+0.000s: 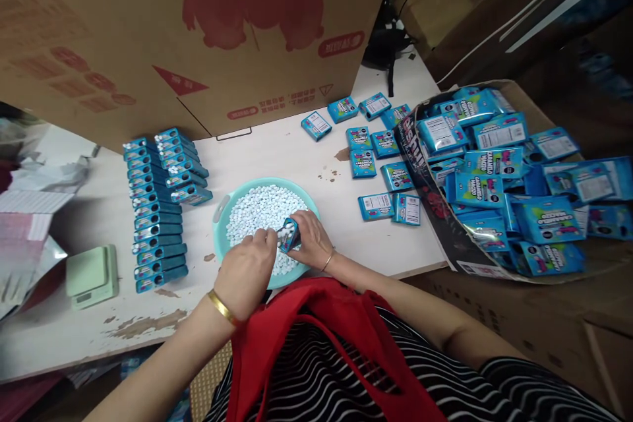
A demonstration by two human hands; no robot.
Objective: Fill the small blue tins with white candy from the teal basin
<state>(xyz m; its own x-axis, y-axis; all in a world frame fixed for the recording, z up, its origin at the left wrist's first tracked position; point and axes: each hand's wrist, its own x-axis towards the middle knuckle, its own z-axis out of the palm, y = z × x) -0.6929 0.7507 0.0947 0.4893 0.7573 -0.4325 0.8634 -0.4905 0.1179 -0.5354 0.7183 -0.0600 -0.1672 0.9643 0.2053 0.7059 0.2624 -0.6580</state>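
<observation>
My right hand (312, 239) holds a small blue candy box (291, 237), tilted over a teal plastic basin (220, 237). Small white candies (264, 204) fill much of the basin, and some show at the box's near end. Close against that end, my left hand (250, 264) is closed, its fingers pinched together. Something small with a shiny edge is between its fingertips and the box; its kind is hidden. To the left stand two columns of blue boxes (157, 224), packed side by side. White candies show in the openings of several in the right column (180, 165).
A cut-down carton (430, 191) full of blue boxes stands at right. Several loose blue boxes (363, 163) lie between it and the basin. A large cardboard carton (148, 33) walls off the back. A pale green scale (93, 275) and papers (30, 224) are at left.
</observation>
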